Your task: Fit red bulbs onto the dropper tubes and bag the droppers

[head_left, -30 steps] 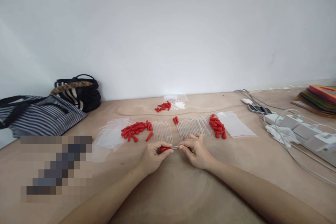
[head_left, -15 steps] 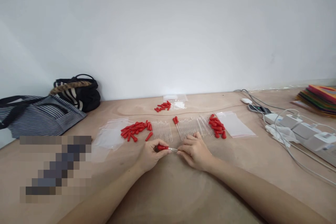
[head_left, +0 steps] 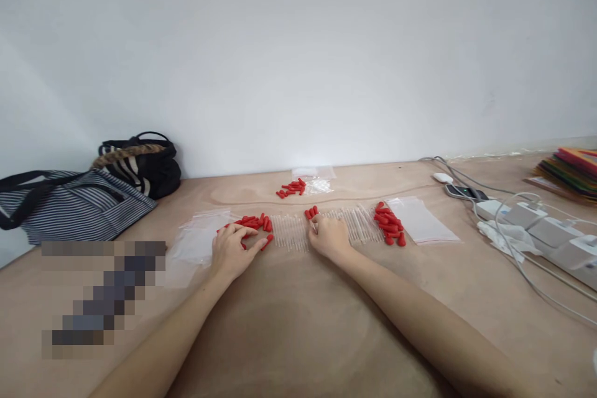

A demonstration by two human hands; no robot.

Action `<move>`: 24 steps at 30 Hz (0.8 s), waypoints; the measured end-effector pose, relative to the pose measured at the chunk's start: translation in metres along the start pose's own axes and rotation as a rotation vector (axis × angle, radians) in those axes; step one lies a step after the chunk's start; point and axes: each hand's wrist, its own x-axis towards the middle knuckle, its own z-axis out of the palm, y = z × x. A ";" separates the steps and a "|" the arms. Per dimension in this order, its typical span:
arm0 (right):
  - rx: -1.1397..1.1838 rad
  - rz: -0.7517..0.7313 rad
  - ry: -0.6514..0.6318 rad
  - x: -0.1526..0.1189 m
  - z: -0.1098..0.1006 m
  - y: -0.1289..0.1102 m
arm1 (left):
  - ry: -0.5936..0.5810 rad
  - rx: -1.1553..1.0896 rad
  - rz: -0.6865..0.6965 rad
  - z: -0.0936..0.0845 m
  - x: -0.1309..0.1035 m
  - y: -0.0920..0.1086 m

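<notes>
My left hand (head_left: 233,250) lies with spread fingers over the left pile of red rubber bulbs (head_left: 252,222), its thumb near a loose bulb (head_left: 267,242). My right hand (head_left: 329,236) is closed around a clear tube at the left end of the right row of tubes (head_left: 364,224); three red bulbs (head_left: 311,212) show just above its fingers. Between the hands lies another row of clear tubes (head_left: 289,233). A second pile of red bulbs (head_left: 388,224) sits right of the tubes.
Clear plastic bags lie at left (head_left: 193,239) and right (head_left: 422,221). Farther back is a bag (head_left: 321,173) with more bulbs and tubes. Striped bag (head_left: 88,208) stands at left; power strip (head_left: 555,239), cables and coloured stack (head_left: 569,171) are at right.
The bulb-tipped tube has left my left hand, which moved left to the bulb pile and opened. My right hand moved up and left to the tube row, where one more red bulb now shows.
</notes>
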 end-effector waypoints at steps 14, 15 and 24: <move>-0.056 0.069 -0.123 0.013 -0.003 -0.025 | -0.014 -0.040 0.149 0.003 -0.008 0.013; -0.055 0.075 -0.142 0.016 -0.004 -0.027 | -0.008 -0.098 0.192 0.003 -0.009 0.013; 0.016 0.074 -0.205 0.029 -0.012 -0.030 | -0.072 -0.546 0.263 0.008 -0.024 0.028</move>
